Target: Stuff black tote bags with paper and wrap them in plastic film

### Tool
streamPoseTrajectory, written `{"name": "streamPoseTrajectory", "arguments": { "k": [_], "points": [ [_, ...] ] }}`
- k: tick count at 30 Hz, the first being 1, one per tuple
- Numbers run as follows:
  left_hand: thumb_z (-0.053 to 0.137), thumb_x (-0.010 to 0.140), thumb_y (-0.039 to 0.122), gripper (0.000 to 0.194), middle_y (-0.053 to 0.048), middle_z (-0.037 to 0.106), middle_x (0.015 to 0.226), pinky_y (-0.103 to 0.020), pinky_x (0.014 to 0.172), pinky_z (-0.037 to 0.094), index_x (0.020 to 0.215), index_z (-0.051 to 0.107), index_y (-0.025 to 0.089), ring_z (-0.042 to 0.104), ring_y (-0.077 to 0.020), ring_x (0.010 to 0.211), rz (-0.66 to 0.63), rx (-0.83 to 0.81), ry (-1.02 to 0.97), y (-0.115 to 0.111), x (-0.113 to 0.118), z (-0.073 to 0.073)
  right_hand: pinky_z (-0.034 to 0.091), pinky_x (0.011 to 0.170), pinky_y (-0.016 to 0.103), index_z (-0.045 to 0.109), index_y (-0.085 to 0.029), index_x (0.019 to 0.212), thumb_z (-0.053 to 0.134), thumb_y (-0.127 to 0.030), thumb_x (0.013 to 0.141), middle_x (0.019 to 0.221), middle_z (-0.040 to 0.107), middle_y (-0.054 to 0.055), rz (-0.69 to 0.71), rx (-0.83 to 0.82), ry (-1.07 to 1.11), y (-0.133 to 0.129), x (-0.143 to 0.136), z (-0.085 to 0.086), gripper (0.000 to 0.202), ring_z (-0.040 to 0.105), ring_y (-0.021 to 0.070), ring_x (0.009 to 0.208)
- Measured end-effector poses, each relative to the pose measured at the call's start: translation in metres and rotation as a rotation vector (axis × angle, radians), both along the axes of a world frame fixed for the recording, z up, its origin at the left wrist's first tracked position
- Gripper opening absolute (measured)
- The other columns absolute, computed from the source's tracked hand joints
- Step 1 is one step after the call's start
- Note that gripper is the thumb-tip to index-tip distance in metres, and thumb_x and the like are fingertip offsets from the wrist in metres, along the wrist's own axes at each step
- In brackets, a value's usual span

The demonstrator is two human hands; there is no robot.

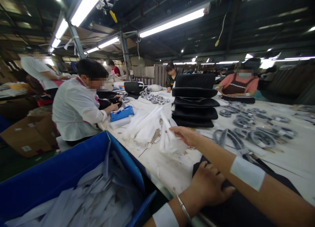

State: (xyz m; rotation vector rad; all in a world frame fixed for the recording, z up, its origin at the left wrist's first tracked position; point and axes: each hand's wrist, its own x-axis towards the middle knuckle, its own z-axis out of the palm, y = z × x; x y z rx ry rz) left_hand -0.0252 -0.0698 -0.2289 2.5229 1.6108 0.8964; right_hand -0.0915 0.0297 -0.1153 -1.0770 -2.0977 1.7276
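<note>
My right hand (183, 135) reaches across the table and pinches the edge of a thin, clear plastic bag (169, 143) with its fingertips. More crumpled clear plastic (142, 127) lies just left of it. Closer to me, my left hand (209, 182) is closed over the edge of a black fabric piece (236, 207), its fingers curled on top. My right forearm crosses over this piece and hides part of it. Behind my right hand stands a stack of folded black bags (194, 112).
A blue bin (61, 168) holding loose translucent strips stands left of the table (157, 174). Coiled grey straps (261, 138) are spread at the right. A blue tape dispenser (121, 113) sits near a co-worker in white (73, 105). Other people work along the far side.
</note>
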Motion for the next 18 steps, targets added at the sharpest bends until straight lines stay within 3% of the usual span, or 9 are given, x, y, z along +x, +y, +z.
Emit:
{"name": "streamPoseTrajectory", "arguments": {
  "k": [2, 6, 8, 11, 13, 15, 16, 18],
  "points": [
    [0.046, 0.094, 0.055, 0.05, -0.007, 0.067, 0.121, -0.047, 0.108, 0.038, 0.129, 0.058, 0.021, 0.058, -0.0261, 0.115, 0.009, -0.012, -0.066, -0.002, -0.001, 0.002, 0.059, 0.081, 0.034, 0.066, -0.013, 0.114, 0.051, -0.035, 0.091, 0.11, 0.072, 0.015, -0.01, -0.064, 0.11, 0.009, 0.035, 0.022, 0.036, 0.069, 0.0245, 0.099],
    [0.049, 0.093, 0.056, 0.05, -0.006, 0.066, 0.122, -0.046, 0.107, 0.039, 0.132, 0.056, 0.025, 0.058, -0.0246, 0.114, 0.021, -0.016, -0.101, -0.002, -0.003, 0.002, 0.059, 0.078, 0.031, 0.063, -0.022, 0.122, 0.066, -0.026, 0.082, 0.118, 0.07, 0.007, -0.14, -0.057, 0.396, 0.023, 0.117, 0.063, 0.04, 0.069, 0.0221, 0.099],
    [0.054, 0.091, 0.056, 0.049, -0.006, 0.067, 0.119, -0.045, 0.103, 0.042, 0.129, 0.059, 0.025, 0.059, -0.0253, 0.111, 0.039, -0.014, -0.094, 0.002, -0.001, 0.005, 0.059, 0.079, 0.031, 0.061, -0.025, 0.128, 0.071, -0.027, 0.08, 0.121, 0.069, 0.005, -0.227, 0.108, 0.41, 0.03, 0.164, 0.078, 0.049, 0.069, 0.0219, 0.097],
    [0.06, 0.088, 0.053, 0.044, -0.006, 0.068, 0.111, -0.042, 0.098, 0.046, 0.121, 0.063, 0.023, 0.059, -0.0245, 0.105, 0.061, 0.028, -0.103, 0.004, 0.003, 0.013, 0.052, 0.093, 0.039, 0.059, -0.027, 0.134, 0.071, -0.037, 0.083, 0.123, 0.068, 0.003, -0.442, 0.658, 0.18, 0.038, 0.243, 0.091, 0.053, 0.066, 0.0247, 0.104],
    [0.062, 0.088, 0.049, 0.041, -0.006, 0.067, 0.11, -0.042, 0.097, 0.046, 0.119, 0.063, 0.022, 0.059, -0.0239, 0.105, 0.054, 0.097, -0.11, 0.0, 0.005, 0.021, 0.044, 0.104, 0.047, 0.059, -0.028, 0.134, 0.07, -0.037, 0.084, 0.129, 0.065, 0.004, -0.57, 1.08, -0.072, 0.039, 0.295, 0.092, 0.052, 0.061, 0.0301, 0.114],
    [0.061, 0.089, 0.046, 0.041, -0.007, 0.066, 0.113, -0.042, 0.098, 0.045, 0.122, 0.06, 0.022, 0.058, -0.0243, 0.107, 0.04, 0.192, -0.11, -0.008, 0.006, 0.027, 0.038, 0.108, 0.053, 0.06, -0.03, 0.135, 0.064, -0.038, 0.088, 0.134, 0.062, 0.006, -0.545, 1.345, -0.287, 0.034, 0.339, 0.082, 0.048, 0.055, 0.0354, 0.122],
    [0.061, 0.09, 0.045, 0.042, -0.007, 0.066, 0.115, -0.043, 0.099, 0.044, 0.124, 0.059, 0.021, 0.057, -0.0246, 0.108, 0.034, 0.241, -0.105, -0.013, 0.005, 0.029, 0.038, 0.107, 0.055, 0.06, -0.03, 0.135, 0.059, -0.04, 0.09, 0.135, 0.061, 0.007, -0.469, 1.384, -0.351, 0.03, 0.358, 0.073, 0.046, 0.054, 0.0366, 0.123],
    [0.061, 0.09, 0.044, 0.043, -0.008, 0.065, 0.116, -0.043, 0.101, 0.042, 0.128, 0.058, 0.021, 0.057, -0.0252, 0.109, 0.029, 0.328, -0.087, -0.023, 0.004, 0.032, 0.041, 0.104, 0.054, 0.063, -0.029, 0.132, 0.053, -0.043, 0.092, 0.134, 0.062, 0.008, -0.246, 1.293, -0.399, 0.02, 0.383, 0.048, 0.044, 0.056, 0.0357, 0.121]
  ]
}}
